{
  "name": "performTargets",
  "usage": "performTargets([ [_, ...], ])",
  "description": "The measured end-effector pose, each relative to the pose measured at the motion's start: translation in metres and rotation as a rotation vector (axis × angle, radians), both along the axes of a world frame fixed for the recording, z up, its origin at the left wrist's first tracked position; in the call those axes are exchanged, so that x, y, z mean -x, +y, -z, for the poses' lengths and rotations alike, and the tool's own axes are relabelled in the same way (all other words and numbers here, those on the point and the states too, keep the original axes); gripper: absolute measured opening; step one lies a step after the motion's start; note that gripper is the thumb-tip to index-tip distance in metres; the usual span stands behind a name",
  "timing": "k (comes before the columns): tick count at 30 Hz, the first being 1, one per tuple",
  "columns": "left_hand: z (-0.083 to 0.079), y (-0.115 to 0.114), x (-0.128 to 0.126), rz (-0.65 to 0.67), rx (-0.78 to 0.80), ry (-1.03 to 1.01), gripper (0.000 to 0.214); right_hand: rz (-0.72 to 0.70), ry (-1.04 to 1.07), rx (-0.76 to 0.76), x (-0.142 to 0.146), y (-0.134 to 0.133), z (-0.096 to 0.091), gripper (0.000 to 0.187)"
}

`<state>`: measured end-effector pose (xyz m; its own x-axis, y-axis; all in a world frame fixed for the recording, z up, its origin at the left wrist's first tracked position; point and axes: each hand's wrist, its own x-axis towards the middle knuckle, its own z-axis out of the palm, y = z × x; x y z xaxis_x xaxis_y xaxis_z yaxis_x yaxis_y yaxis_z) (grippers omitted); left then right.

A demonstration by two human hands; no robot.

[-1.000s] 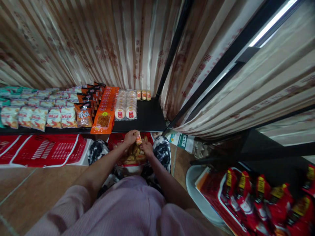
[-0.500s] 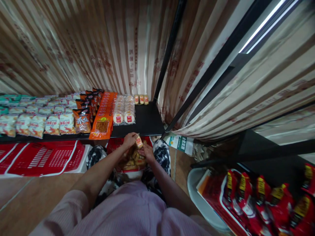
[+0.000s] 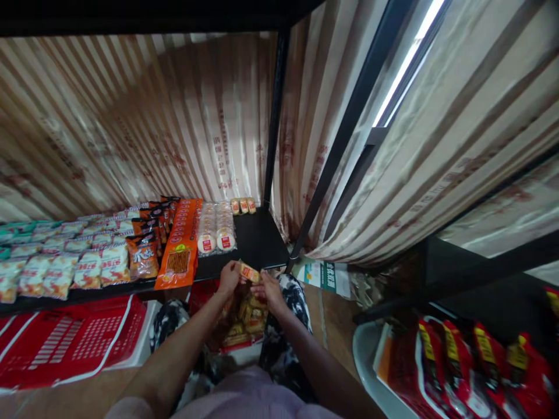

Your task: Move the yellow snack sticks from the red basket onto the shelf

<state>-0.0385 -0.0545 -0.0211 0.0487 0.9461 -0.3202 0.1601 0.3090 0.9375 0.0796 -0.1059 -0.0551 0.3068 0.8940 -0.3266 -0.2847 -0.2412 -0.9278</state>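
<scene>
My left hand (image 3: 229, 276) and my right hand (image 3: 269, 289) meet over a small yellow and red snack packet (image 3: 250, 272), each pinching one end of it. They hover just in front of the black shelf (image 3: 257, 241) edge, above a red basket (image 3: 205, 291) between my knees that holds several more such packets (image 3: 247, 317). Three like packets (image 3: 243, 205) stand at the back of the shelf by the upright post.
Rows of snack bags (image 3: 87, 262), orange packs (image 3: 181, 244) and round white cakes (image 3: 215, 230) fill the shelf's left part. Red baskets (image 3: 74, 343) lie on the floor at left. A white tray (image 3: 371, 361) with red bags (image 3: 471, 366) sits at right. Striped curtains hang behind.
The view has tilted upward, showing more of the shelf above. Both hands rose a little from the basket with the packet, toward the shelf edge.
</scene>
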Motion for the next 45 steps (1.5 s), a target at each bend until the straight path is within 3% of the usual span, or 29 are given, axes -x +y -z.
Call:
performTargets([
  [4,0.001,-0.001,-0.003,-0.035,-0.031,-0.112,0.04,0.027,0.103,0.004,-0.006,0.011,-0.021,0.033],
  [9,0.007,-0.003,-0.006,0.012,-0.039,-0.12,0.038,0.03,0.073,-0.022,-0.013,0.024,-0.033,0.029],
  [13,0.004,-0.004,-0.011,0.002,-0.009,-0.111,0.034,0.018,-0.019,-0.08,-0.015,0.032,-0.033,0.029],
  [18,0.001,-0.001,-0.018,0.031,-0.076,-0.078,0.032,0.041,-0.157,-0.105,-0.016,0.046,-0.026,0.048],
  [23,0.002,0.009,-0.027,0.013,-0.133,-0.105,0.026,0.042,-0.382,-0.152,-0.016,0.055,-0.02,0.053],
  [31,0.003,0.028,-0.043,0.004,-0.209,-0.052,0.023,0.076,-0.617,-0.031,-0.013,0.067,-0.032,0.057],
  [36,0.009,0.043,-0.05,0.001,-0.302,0.087,0.023,0.021,-0.74,0.022,-0.015,0.08,-0.034,0.047],
  [45,0.011,0.073,-0.066,0.075,-0.311,0.214,0.029,0.085,-1.016,0.115,-0.029,0.113,-0.03,0.036],
])
